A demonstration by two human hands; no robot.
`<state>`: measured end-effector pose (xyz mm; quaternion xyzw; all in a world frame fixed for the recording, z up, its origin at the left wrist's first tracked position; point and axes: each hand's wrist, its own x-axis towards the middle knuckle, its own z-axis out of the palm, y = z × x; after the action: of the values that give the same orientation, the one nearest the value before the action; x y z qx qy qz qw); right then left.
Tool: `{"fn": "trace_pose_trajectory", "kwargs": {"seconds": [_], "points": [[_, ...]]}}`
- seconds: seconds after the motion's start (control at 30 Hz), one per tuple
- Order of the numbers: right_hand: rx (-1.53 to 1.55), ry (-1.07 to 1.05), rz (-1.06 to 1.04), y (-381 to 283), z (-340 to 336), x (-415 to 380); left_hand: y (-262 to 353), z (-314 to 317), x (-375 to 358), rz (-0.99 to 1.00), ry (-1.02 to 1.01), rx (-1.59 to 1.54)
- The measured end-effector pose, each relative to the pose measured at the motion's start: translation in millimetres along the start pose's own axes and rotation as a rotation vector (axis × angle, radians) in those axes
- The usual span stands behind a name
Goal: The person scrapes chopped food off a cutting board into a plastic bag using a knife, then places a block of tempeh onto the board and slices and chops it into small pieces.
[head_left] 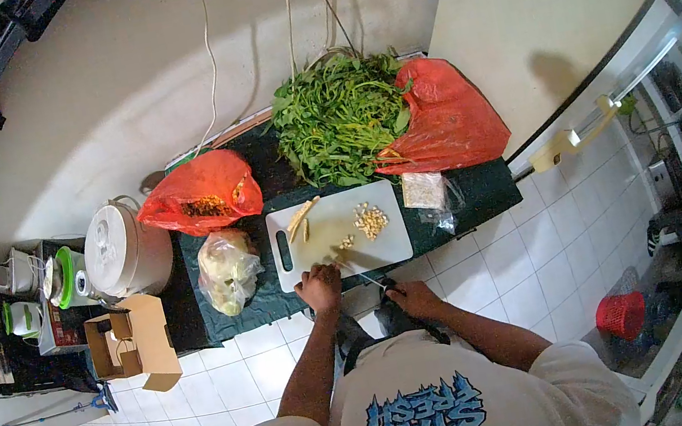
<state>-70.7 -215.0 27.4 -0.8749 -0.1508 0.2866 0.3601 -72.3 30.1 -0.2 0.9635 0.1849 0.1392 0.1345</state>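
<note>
My right hand grips the dark handle of a knife. Its blade points up and left over the near edge of a white cutting board. Close to the blade tip, my left hand is closed on the board, its fingers curled over what looks like a baby corn, mostly hidden. Whole pale-yellow baby corns lie at the board's upper left. A heap of chopped baby corn pieces sits on the right, with a smaller cluster nearer the knife.
Leafy greens are piled behind the board beside a red plastic bag. Another red bag and a clear bag of vegetables stand left. A wrapped pale block lies right. Farther left are a white rice cooker and cardboard box.
</note>
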Motion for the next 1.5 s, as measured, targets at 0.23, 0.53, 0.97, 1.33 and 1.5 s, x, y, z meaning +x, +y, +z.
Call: {"fn": "trace_pose_trajectory", "kwargs": {"seconds": [0.23,0.53,0.97,1.33,1.5], "points": [[-0.051,0.033,0.089,-4.5,4.8,6.1,-0.6,-1.3,-3.1,-0.036,-0.008,-0.025],[0.098,0.093,-0.018,-17.5,-11.6,-7.0,12.3,8.1,15.9,-0.045,-0.096,-0.064],[0.029,0.017,0.021,-3.6,26.7,11.7,-40.5,-5.2,-11.6,-0.479,-0.03,-0.438],[-0.041,0.188,0.119,-7.6,-19.3,-2.2,-24.5,-8.2,4.4,-0.292,-0.057,-0.401],[-0.193,0.334,0.055,-10.9,-26.6,-17.9,37.2,-18.6,51.9,-0.318,-0.289,-0.502]]}}
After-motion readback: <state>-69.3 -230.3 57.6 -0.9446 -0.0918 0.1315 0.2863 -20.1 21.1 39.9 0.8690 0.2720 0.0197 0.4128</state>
